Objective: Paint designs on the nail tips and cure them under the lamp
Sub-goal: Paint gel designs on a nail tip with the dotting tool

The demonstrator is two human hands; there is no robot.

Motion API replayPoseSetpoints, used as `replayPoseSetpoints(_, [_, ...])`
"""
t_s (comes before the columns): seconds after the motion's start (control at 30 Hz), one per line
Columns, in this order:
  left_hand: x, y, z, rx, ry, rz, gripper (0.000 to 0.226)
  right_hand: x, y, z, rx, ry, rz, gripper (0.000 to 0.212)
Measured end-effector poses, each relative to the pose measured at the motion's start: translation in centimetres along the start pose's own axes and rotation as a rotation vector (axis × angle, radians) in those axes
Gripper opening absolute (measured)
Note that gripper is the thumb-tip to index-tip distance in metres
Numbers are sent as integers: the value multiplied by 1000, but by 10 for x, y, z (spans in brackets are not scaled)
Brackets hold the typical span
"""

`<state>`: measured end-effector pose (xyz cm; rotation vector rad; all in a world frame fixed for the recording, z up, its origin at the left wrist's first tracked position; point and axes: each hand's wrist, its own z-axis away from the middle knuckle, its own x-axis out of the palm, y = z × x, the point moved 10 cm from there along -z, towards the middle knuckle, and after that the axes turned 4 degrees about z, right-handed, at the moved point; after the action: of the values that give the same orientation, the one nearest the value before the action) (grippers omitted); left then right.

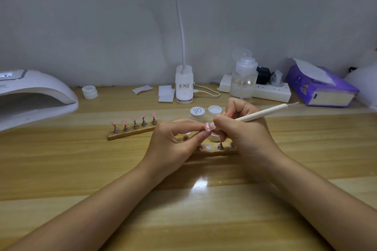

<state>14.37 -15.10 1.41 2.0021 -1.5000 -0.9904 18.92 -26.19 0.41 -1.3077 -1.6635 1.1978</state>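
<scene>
My left hand [175, 140] pinches a pink nail tip [209, 127] at the middle of the table. My right hand [242, 128] grips a white nail art pen [263, 113], its working end at the nail tip and hidden by my fingers. A wooden holder [132, 131] with several pink tips on metal stands lies to the left. A second holder [214, 150] sits under my hands, partly hidden. The white curing lamp [34, 96] stands at the far left. An open gel pot [214, 136] sits just behind my fingers.
A closed gel jar [197, 112] and a loose lid [214, 110] stand behind my hands. Another jar [89, 91], white pads [166, 93], a desk lamp base [184, 85], a pump bottle [243, 79], a power strip [271, 91] and a purple tissue pack [320, 85] line the wall.
</scene>
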Motion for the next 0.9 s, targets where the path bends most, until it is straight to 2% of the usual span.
replayPoseSetpoints(0.6, [0, -2, 0, -15, 6, -7, 23, 1, 2, -2, -2, -15, -6, 43])
replayPoseSetpoints(0.9, [-1, -1, 0, -14, 6, -8, 23, 0, 1, -1, -14, -13, 12, 31])
